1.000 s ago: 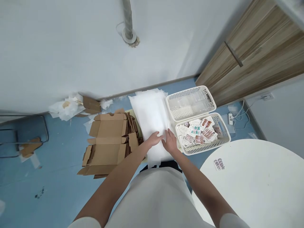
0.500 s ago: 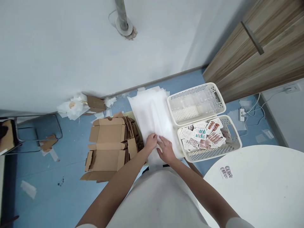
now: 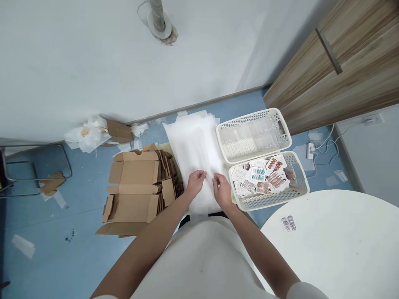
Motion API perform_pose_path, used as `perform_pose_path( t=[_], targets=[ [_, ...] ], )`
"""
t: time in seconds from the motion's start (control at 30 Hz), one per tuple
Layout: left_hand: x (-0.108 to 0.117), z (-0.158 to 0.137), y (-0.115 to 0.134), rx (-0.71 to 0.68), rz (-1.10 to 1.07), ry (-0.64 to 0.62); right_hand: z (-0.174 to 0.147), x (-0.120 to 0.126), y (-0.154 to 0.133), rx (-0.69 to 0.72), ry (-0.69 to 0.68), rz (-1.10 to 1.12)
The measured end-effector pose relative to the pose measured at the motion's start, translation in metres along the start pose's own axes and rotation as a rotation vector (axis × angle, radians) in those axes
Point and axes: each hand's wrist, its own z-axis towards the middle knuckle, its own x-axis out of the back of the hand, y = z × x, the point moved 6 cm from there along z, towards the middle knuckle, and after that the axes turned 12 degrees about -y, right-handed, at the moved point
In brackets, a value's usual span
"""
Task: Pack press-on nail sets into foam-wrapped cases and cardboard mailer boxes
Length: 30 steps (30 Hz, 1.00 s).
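A stack of thin white packing sheets lies in front of my body, its far corners uneven. Over its near part, my left hand is closed in a pinch on the top packing sheet, fingertips pointing right. A short gap away, my right hand pinches the same sheet with thumb and fingers curled. The pinched edge is hard to make out, white on white. Left of the sheets lie stacked brown cardboard boxes, opened out flat. To the right, a white basket holds several cards of press-on nails.
A second white basket with clear plastic cases stands behind the first. A round white table bears one nail card at right. Paper scraps and a small carton lie by the wall; a power strip sits near the cabinet.
My hands have moved apart slightly, the right one turning from flat spread fingers to a pinch. The whole view has shifted a little, so the surroundings appear further left.
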Motion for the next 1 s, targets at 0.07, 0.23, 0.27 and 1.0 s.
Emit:
perform_pose_path(
  t=[0.07, 0.23, 0.27, 1.0],
  targets=[
    [0.002, -0.002, 0.003, -0.024, 0.029, 0.029, -0.005, 0.009, -0.011, 0.070, 0.072, -0.130],
    [-0.009, -0.004, 0.013, -0.125, 0.027, -0.040, -0.010, 0.003, -0.036, 0.251, -0.083, -0.379],
    [-0.012, -0.004, 0.015, -0.142, 0.021, -0.053, -0.010, 0.002, -0.034, 0.214, -0.105, -0.396],
    [0.000, -0.071, 0.011, -0.203, -0.037, -0.133, -0.037, 0.028, -0.004, -0.127, 0.253, -0.110]
  ],
)
